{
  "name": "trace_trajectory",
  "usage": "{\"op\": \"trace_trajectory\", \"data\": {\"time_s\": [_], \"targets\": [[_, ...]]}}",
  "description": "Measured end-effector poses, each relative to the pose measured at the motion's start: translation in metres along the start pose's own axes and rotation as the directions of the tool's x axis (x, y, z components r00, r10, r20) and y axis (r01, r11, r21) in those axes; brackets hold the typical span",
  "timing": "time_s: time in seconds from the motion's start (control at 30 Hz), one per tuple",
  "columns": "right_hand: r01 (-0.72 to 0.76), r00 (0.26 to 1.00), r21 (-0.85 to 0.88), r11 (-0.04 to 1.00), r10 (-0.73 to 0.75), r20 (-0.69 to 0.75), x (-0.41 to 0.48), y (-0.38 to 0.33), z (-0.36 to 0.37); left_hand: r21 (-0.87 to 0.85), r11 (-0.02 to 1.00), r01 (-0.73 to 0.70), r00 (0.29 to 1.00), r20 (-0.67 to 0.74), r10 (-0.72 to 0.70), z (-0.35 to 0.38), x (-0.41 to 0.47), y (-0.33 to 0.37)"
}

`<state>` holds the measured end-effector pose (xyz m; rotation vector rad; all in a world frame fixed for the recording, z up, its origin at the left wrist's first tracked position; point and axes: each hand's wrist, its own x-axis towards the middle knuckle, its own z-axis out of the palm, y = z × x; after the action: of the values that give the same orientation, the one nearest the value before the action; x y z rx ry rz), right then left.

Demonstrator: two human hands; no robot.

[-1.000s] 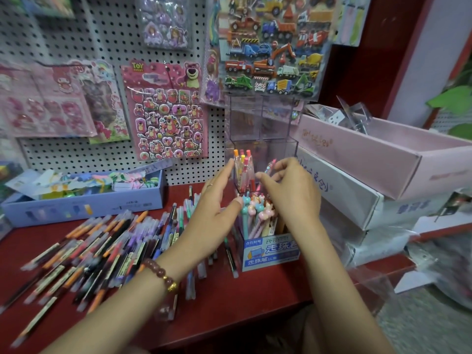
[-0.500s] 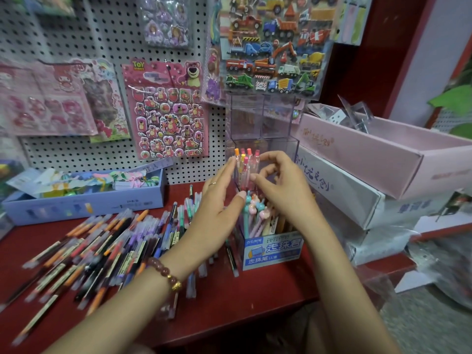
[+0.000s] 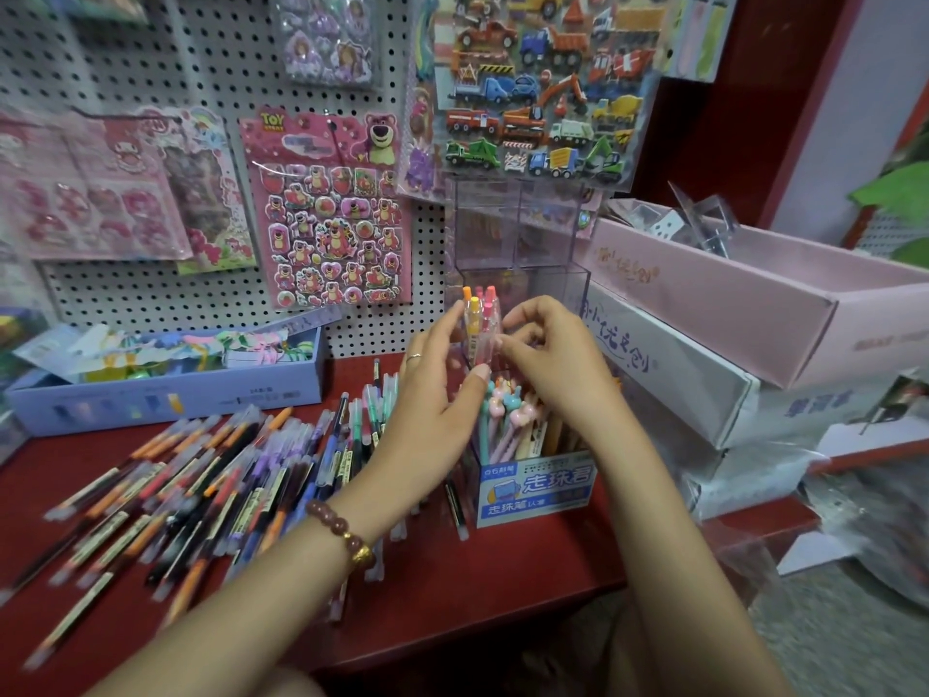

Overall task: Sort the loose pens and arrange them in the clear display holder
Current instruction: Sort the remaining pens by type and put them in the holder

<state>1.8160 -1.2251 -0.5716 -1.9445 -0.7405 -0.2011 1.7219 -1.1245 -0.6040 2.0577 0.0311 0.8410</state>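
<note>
At frame centre, the front compartment of the clear display holder (image 3: 553, 279) holds pastel pens (image 3: 507, 415), and a pen bundle (image 3: 481, 319) stands upright just behind them. The left hand (image 3: 432, 399), fingers straight, presses the bundle's left side. The right hand (image 3: 553, 359) pinches its right side with curled fingers. Loose pens (image 3: 201, 475) cover the counter at lower left.

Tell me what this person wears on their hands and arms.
No sleeves or gloves show. The left hand has a thin ring on one finger, and its wrist carries a bracelet of round reddish-brown beads with one gold charm. The right hand wears nothing that shows.
</note>
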Motion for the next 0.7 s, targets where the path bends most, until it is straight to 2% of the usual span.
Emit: {"op": "trace_trajectory", "data": {"time_s": [0.1, 0.23, 0.37, 0.47, 0.53, 0.63, 0.7], "targets": [[0.007, 1.000, 0.015, 1.000, -0.007, 0.019, -0.003, 0.000, -0.002, -0.011, 1.000, 0.000, 1.000, -0.001, 0.000, -0.001, 0.000, 0.000], [0.080, 0.996, 0.013, 0.997, -0.080, -0.045, -0.017, -0.005, -0.008, -0.027, 0.999, 0.025, 1.000, -0.009, -0.025, -0.010, 0.002, -0.004], [0.197, 0.967, 0.220, 0.955, -0.153, -0.203, -0.039, -0.023, -0.011, -0.047, 0.998, 0.039, 0.999, -0.001, -0.039, -0.035, -0.002, 0.000], [0.283, 0.943, 0.387, 0.877, -0.183, -0.277, -0.060, -0.045, -0.001, 0.022, 1.000, 0.010, 0.999, 0.046, -0.011, -0.068, -0.012, 0.003], [0.309, 0.948, 0.475, 0.824, -0.231, -0.218, -0.071, -0.057, 0.011, 0.116, 0.993, -0.004, 0.996, 0.087, -0.006, -0.092, -0.019, 0.003], [0.265, 0.942, 0.523, 0.810, -0.334, 0.040, -0.080, -0.062, 0.038, 0.263, 0.965, 0.010, 0.991, 0.126, -0.044, -0.130, -0.029, -0.002], [0.196, 0.918, 0.526, 0.828, -0.343, 0.199, -0.084, -0.054, 0.058, 0.369, 0.929, 0.039, 0.984, 0.149, -0.101, -0.153, -0.036, -0.010]]}}
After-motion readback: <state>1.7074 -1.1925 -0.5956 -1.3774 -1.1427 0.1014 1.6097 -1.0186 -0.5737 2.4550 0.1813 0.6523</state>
